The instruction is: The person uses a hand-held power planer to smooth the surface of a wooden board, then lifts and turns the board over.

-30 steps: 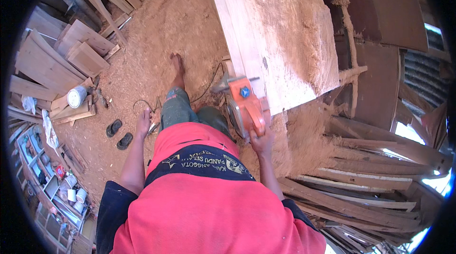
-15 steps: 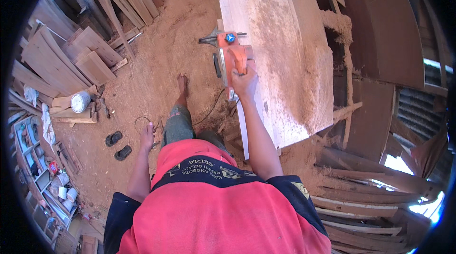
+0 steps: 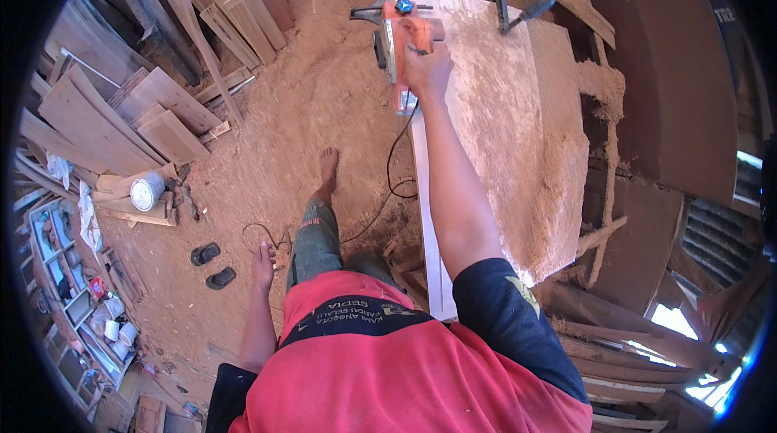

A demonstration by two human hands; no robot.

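My right hand [image 3: 429,73] grips the handle of an orange electric planer [image 3: 401,48] with a blue knob. The planer rests on the left edge of a wide wooden board [image 3: 486,109], near its far end. Shavings cover much of the board. A dark power cord [image 3: 394,159] trails from the planer down toward the floor. My left hand [image 3: 263,265] hangs low at my left side, fingers loosely stretched, close to a loop of the cord; I see nothing held in it.
A clamp [image 3: 520,4] stands on the board's far part. Planks [image 3: 170,101] lean at the far left, near a white bucket [image 3: 146,192]. Black sandals [image 3: 212,265] lie on the dusty floor. A shelf rack [image 3: 61,251] with containers is at the left; stacked timber [image 3: 631,352] lies at right.
My right hand has pushed the planer farther away along the board's left edge, and my arm is straighter. My view has shifted, showing more of the board's far end and clamp.
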